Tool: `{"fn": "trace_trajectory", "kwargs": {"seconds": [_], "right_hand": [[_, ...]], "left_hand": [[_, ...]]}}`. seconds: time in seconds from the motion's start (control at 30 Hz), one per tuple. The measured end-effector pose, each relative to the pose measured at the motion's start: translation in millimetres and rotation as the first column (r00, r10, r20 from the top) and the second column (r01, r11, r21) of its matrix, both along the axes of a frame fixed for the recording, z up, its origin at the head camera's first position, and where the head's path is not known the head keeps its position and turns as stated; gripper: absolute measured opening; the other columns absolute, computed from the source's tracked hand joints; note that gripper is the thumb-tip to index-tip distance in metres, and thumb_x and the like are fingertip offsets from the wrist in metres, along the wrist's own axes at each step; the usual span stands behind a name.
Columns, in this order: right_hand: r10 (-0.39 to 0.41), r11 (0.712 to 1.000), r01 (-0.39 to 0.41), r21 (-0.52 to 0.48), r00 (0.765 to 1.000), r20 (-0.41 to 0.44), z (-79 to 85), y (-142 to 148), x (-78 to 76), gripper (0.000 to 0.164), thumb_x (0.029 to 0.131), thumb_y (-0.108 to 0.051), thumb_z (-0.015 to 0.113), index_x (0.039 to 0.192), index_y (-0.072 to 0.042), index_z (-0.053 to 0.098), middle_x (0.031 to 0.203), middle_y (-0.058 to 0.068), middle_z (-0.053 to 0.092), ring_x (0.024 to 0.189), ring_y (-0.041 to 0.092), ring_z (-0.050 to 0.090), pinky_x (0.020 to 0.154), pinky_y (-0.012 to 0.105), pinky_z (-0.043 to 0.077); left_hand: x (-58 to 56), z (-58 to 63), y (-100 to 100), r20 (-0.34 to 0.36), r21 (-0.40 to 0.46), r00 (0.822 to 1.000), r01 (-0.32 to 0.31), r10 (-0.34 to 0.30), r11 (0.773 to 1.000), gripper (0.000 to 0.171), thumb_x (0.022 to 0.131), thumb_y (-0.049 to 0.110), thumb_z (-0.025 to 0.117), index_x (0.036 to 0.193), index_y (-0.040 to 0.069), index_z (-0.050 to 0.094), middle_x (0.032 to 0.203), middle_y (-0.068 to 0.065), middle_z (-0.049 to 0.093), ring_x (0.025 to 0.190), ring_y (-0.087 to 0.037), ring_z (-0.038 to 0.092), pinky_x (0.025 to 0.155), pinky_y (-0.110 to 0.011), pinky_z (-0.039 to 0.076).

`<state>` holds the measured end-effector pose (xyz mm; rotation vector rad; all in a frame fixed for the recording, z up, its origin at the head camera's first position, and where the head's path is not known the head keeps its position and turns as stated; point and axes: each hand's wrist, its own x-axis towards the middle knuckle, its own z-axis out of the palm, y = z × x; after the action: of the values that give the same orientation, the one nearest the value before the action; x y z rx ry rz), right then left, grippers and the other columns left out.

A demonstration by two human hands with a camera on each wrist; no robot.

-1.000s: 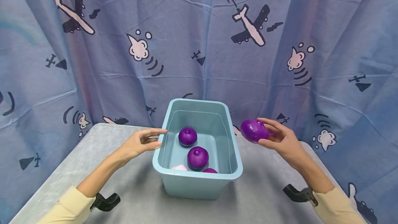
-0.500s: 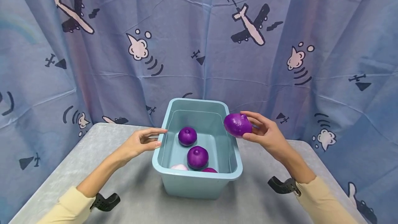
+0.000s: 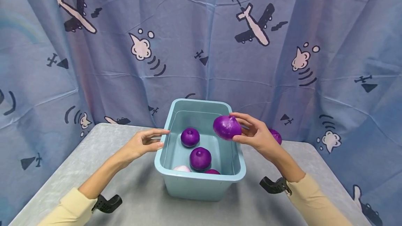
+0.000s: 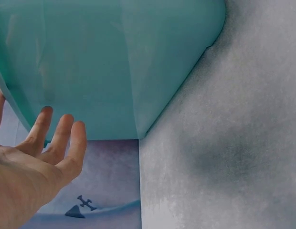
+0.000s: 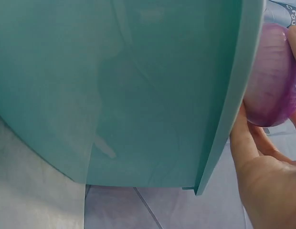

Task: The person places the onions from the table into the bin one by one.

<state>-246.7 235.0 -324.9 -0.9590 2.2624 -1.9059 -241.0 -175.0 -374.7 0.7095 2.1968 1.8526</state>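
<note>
My right hand pinches a purple onion between thumb and fingers, above the right rim of a light-blue plastic bin. The right wrist view shows the held onion beside the bin's rim. My left hand touches the bin's left rim with its fingertips, its fingers loosely extended. Inside the bin lie two purple onions, one farther back and one nearer. A pale pinkish round thing and a magenta round thing are partly hidden behind the front rim.
Another purple onion shows partly behind my right hand, at the table's far right. The bin stands on a grey table. A blue curtain with airplane prints hangs close behind it. Black straps with brackets sit on both wrists.
My right hand has carried the onion leftward from beside the bin to over its right rim. Behind that hand an onion has come into view. The left hand has stayed in place.
</note>
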Motion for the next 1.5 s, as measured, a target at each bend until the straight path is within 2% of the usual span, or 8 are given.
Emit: {"fn": "trace_trajectory", "kwargs": {"seconds": [0.13, 0.23, 0.47, 0.63, 0.9, 1.1, 1.2, 1.5], "right_hand": [[0.017, 1.0, -0.017, -0.008, 1.0, 0.01, 1.7, 2, 1.8, 0.065, 0.09, 0.007, 0.073, 0.149, -0.007, 0.049, 0.142, 0.018, 0.054, 0.123, 0.037, 0.059, 0.093, 0.045, 0.053], [0.004, 1.0, -0.004, -0.013, 1.0, 0.013, 2.8, 6, 3.9, 0.059, 0.092, 0.006, 0.072, 0.146, -0.003, 0.051, 0.14, 0.02, 0.056, 0.122, 0.039, 0.059, 0.093, 0.045, 0.053], [-0.102, 0.994, 0.103, 0.031, 0.994, -0.04, -1.7, 26, 8.6, 0.043, 0.093, 0.003, 0.073, 0.134, 0.001, 0.06, 0.13, 0.023, 0.062, 0.114, 0.032, 0.066, 0.09, 0.04, 0.056], [-0.178, 0.98, 0.182, 0.076, 0.982, -0.059, -10.1, 44, 11.1, 0.042, 0.093, -0.001, 0.074, 0.132, 0.002, 0.061, 0.126, 0.019, 0.065, 0.108, 0.026, 0.069, 0.087, 0.037, 0.057], [-0.269, 0.957, 0.272, 0.104, 0.962, -0.036, -28.8, 75, 15.1, 0.039, 0.094, -0.003, 0.073, 0.131, 0.002, 0.062, 0.122, 0.013, 0.068, 0.106, 0.024, 0.07, 0.087, 0.033, 0.056], [-0.319, 0.939, 0.32, 0.126, 0.947, -0.029, -39.2, 95, 18.0, 0.04, 0.096, -0.004, 0.072, 0.132, 0.004, 0.059, 0.122, 0.012, 0.068, 0.106, 0.022, 0.07, 0.087, 0.029, 0.056], [-0.339, 0.932, 0.34, 0.129, 0.94, -0.029, -44.6, 103, 18.4, 0.04, 0.096, -0.004, 0.071, 0.132, 0.007, 0.058, 0.123, 0.015, 0.067, 0.105, 0.02, 0.07, 0.086, 0.028, 0.056], [-0.403, 0.895, 0.406, 0.183, 0.914, -0.057, -57.8, 122, 17.6, 0.041, 0.098, -0.012, 0.071, 0.133, 0.005, 0.058, 0.125, 0.011, 0.066, 0.109, 0.01, 0.066, 0.086, 0.023, 0.054]], "left_hand": [[-0.8, -0.7, 1, -0.002, 0.002, 1.0, 0.004, -0.004, 1.0, 0.051, 0.096, 0.017, 0.072, 0.144, 0.005, 0.057, 0.143, -0.015, 0.056, 0.124, -0.029, 0.059, 0.096, -0.039, 0.052], [-1.1, -1.1, 1, -0.007, 0.003, 1.0, 0.005, -0.005, 1.0, 0.051, 0.097, 0.017, 0.072, 0.144, 0.004, 0.057, 0.143, -0.015, 0.056, 0.123, -0.029, 0.059, 0.096, -0.039, 0.052], [-0.7, -0.8, 0, -0.011, 0.009, 1.0, 0.008, -0.008, 1.0, 0.05, 0.096, 0.016, 0.072, 0.143, 0.005, 0.058, 0.143, -0.017, 0.056, 0.122, -0.029, 0.06, 0.096, -0.038, 0.052], [-0.1, -0.1, 0, -0.007, 0.012, 1.0, 0.007, -0.007, 1.0, 0.05, 0.096, 0.016, 0.072, 0.143, 0.006, 0.058, 0.142, -0.016, 0.056, 0.122, -0.029, 0.06, 0.095, -0.038, 0.053], [-0.3, -1.5, 0, -0.012, 0.025, 1.0, 0.025, -0.024, 0.999, 0.05, 0.097, 0.014, 0.07, 0.144, 0.004, 0.056, 0.144, -0.024, 0.052, 0.122, -0.027, 0.061, 0.095, -0.038, 0.053], [-0.1, -1.8, -1, -0.018, 0.017, 1.0, 0.022, -0.022, 1.0, 0.049, 0.097, 0.014, 0.07, 0.144, 0.005, 0.057, 0.143, -0.018, 0.055, 0.121, -0.028, 0.061, 0.095, -0.039, 0.053], [0.0, -1.9, -1, -0.018, 0.01, 1.0, 0.016, -0.016, 1.0, 0.049, 0.097, 0.015, 0.071, 0.143, 0.006, 0.058, 0.142, -0.015, 0.057, 0.12, -0.028, 0.061, 0.095, -0.039, 0.053], [0.1, -0.9, -1, -0.015, 0.007, 1.0, 0.013, -0.013, 1.0, 0.049, 0.097, 0.015, 0.071, 0.143, 0.005, 0.058, 0.141, -0.015, 0.057, 0.119, -0.028, 0.062, 0.095, -0.039, 0.053]]}}
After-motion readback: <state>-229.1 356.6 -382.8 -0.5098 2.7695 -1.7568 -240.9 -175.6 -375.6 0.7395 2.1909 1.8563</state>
